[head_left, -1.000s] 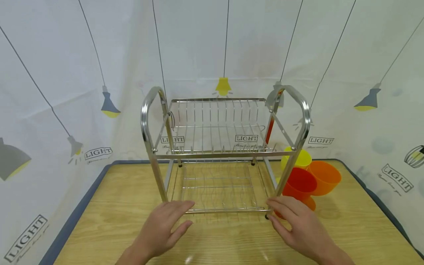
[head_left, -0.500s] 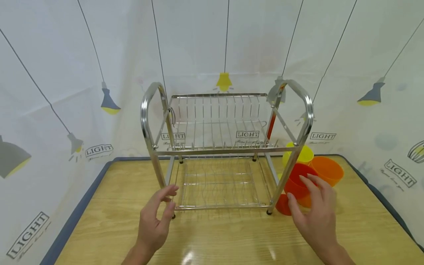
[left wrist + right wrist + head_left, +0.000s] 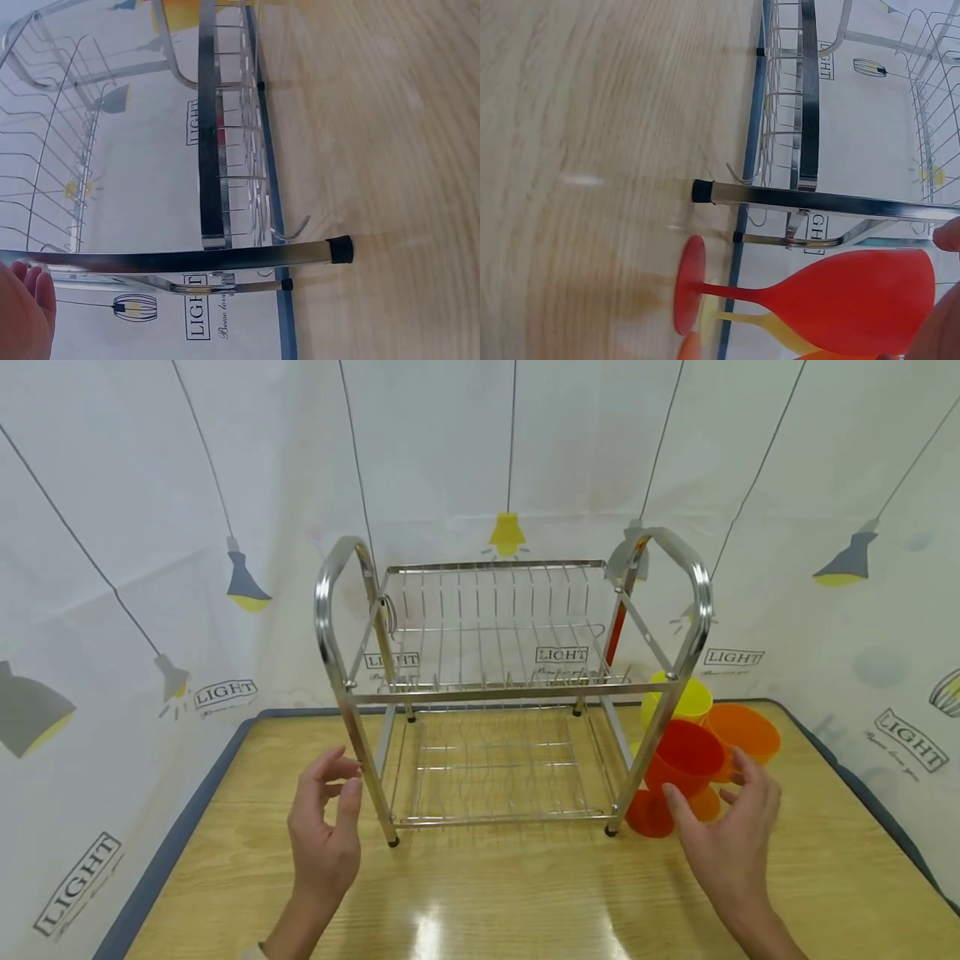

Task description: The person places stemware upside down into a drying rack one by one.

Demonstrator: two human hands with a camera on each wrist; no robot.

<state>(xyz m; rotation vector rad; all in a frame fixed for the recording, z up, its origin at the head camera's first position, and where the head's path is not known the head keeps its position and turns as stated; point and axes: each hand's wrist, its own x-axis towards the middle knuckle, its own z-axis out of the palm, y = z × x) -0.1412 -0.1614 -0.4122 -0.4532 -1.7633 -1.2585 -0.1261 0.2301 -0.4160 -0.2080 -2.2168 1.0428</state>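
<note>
A two-tier chrome dish rack (image 3: 510, 693) stands in the middle of the table. My left hand (image 3: 326, 827) hovers just left of its front left leg, fingers loosely bent with nothing in them. To the right of the rack stands a red plastic goblet (image 3: 686, 752), upright on its round foot. Around its bowl's near and right sides my right hand (image 3: 727, 835) is spread, thumb apart from the fingers. In the right wrist view, fingertips appear at the right edge, close by the bowl of the goblet (image 3: 855, 300).
Behind the red goblet are an orange goblet (image 3: 750, 731) and a yellow goblet (image 3: 693, 700), standing close together. The wooden table (image 3: 510, 893) has a dark blue border. A white cloth (image 3: 450, 460) printed with lamps hangs behind it.
Both hands have moved outward from the rack's front legs: the left to the left, the right over to the red goblet. The rack sits slightly higher in view.
</note>
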